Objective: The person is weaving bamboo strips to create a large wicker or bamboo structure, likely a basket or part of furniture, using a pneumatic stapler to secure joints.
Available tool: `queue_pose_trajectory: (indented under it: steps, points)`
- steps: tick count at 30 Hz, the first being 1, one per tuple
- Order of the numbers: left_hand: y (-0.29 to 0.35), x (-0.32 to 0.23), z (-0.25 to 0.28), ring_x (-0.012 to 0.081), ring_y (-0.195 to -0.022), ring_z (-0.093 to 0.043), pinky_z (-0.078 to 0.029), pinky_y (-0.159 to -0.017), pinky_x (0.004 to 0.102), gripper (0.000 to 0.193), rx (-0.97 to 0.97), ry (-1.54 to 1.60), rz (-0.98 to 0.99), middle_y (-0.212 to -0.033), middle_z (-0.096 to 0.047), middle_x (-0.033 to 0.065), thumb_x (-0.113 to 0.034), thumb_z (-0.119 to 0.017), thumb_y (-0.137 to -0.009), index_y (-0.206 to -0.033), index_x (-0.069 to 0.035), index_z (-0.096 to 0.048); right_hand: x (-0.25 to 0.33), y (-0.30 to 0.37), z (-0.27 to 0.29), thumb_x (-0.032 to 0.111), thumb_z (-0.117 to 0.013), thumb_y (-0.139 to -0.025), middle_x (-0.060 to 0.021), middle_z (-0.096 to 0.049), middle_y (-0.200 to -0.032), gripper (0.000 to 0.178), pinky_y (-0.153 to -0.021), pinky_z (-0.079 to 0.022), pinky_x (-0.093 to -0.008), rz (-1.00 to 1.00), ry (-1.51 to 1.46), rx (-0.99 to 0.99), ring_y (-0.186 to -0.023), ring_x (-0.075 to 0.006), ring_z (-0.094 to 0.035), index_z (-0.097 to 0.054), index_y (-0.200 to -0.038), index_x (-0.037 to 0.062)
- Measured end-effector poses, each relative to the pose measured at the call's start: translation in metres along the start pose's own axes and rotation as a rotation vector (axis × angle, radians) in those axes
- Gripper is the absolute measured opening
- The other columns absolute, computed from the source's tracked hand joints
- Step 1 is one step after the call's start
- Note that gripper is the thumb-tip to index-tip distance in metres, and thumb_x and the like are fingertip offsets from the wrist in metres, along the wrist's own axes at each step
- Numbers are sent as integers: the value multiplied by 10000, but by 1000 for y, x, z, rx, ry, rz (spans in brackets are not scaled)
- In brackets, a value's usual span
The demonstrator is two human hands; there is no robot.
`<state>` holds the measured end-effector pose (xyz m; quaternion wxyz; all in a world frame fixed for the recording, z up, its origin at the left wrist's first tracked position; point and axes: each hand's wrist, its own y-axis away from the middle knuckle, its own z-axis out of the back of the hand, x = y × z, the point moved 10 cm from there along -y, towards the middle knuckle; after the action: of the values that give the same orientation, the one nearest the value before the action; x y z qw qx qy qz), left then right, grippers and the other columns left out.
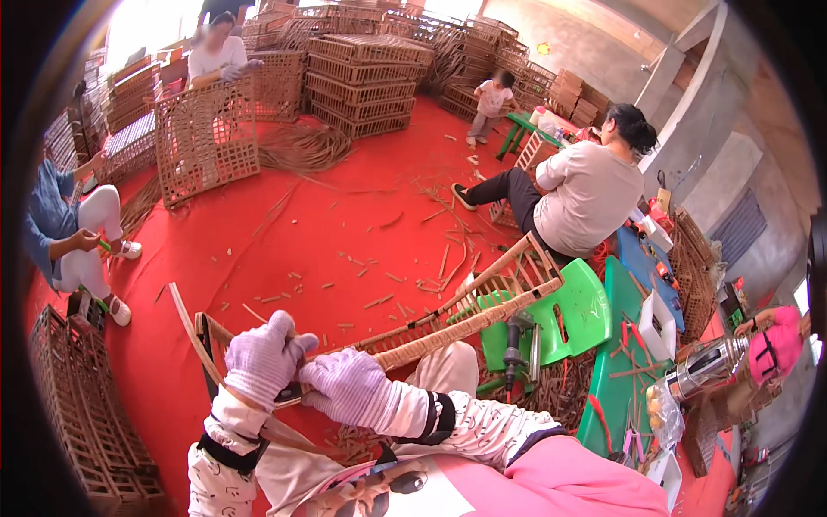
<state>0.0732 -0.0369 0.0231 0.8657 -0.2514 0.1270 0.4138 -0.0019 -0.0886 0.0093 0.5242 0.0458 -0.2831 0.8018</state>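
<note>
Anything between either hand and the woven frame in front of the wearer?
Nothing visible beyond the purple gloves: the left hand and right hand are both close in at the near end of the woven frame. Exact contact is hidden.

The head-worn fisheye camera faces downward and forward from above the left hand (263, 358) and right hand (351, 389), both near; crate stacks (362, 86) stand far.
</note>
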Motion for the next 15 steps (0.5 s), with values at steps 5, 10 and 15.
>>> queue_pose_trajectory:
  steps: [5,10,15]
  points:
    - [-2,8,-3,315,-584,-618,-464,-514,428,323,50,51,70,-597,-605,100,-375,-657,-777,-835,-100,-499,0,-3,3,274,-631,-720,-79,-571,-706,212,-612,-467,-396,-13,17,-8,-671,-267,-600,-546,-781,89]
    - [0,9,-4,309,-575,-618,-464,-505,417,314,50,107,73,-597,-606,93,-355,-659,-781,-838,-91,-499,-3,-2,-2,273,-656,-720,-78,-600,-743,238,-636,-468,-398,-40,24,46,-724,-266,-611,-595,-852,84]
    - [4,10,-4,303,-571,-620,-465,-496,404,321,11,129,39,-596,-605,94,-345,-671,-772,-838,-83,-498,0,0,0,268,-657,-714,-76,-600,-739,239,-629,-468,-398,-35,26,30,-714,-266,-610,-596,-855,85]
